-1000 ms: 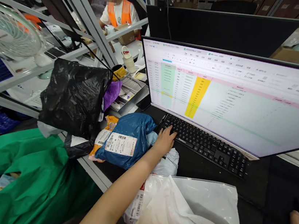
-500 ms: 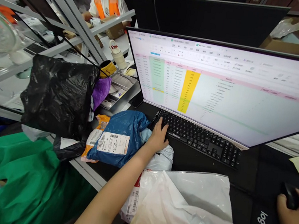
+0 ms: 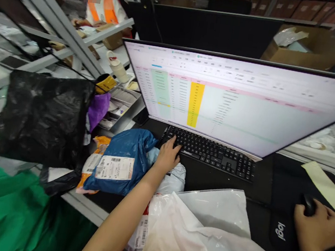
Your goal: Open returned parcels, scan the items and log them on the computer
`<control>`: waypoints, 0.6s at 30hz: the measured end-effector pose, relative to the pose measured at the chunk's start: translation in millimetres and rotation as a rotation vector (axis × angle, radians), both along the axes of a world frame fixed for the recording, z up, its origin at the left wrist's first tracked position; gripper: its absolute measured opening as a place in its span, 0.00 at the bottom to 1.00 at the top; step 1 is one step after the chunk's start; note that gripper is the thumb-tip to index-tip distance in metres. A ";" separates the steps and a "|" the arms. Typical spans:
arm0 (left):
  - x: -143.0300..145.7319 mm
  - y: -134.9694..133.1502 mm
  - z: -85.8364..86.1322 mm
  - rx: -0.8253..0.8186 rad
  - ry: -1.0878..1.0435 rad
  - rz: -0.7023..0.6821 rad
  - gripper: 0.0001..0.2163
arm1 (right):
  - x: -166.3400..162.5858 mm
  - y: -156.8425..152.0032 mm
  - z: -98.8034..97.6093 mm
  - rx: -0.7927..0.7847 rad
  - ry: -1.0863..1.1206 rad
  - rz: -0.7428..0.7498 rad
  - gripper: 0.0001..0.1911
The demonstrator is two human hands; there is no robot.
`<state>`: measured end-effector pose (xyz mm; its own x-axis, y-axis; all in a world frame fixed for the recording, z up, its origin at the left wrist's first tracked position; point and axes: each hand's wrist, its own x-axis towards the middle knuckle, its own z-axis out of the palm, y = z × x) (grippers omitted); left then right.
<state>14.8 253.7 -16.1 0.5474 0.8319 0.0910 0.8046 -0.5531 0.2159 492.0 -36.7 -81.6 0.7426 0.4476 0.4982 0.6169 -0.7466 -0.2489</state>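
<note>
Keyboard [image 3: 213, 153] as landmark: left hand [image 3: 168, 157] still at its left end, open, fingers loosely spread on keys, gripping nothing. Right hand [image 3: 317, 225], at frame edge a second ago, now in clear sight, curled over computer mouse [image 3: 309, 205] right of keyboard. Spreadsheet [image 3: 231, 109] behind keyboard: highlighted row looks unchanged, entries illegible; judged, screen work continues, blue poly mailer [image 3: 124, 161] left of keyboard in neither hand
</note>
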 end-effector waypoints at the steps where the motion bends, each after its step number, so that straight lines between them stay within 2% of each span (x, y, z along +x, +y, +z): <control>1: -0.7 1.1 -2.0 0.001 -0.002 -0.006 0.22 | -2.7 1.4 2.6 0.006 -0.012 -0.012 0.27; 7: -0.9 10.0 -12.9 0.029 0.015 -0.016 0.21 | -2.7 6.0 10.4 -0.077 0.003 -0.019 0.25; 18: 0.0 10.8 -12.0 0.044 0.048 -0.019 0.21 | -1.0 2.3 6.5 -0.079 0.013 -0.008 0.23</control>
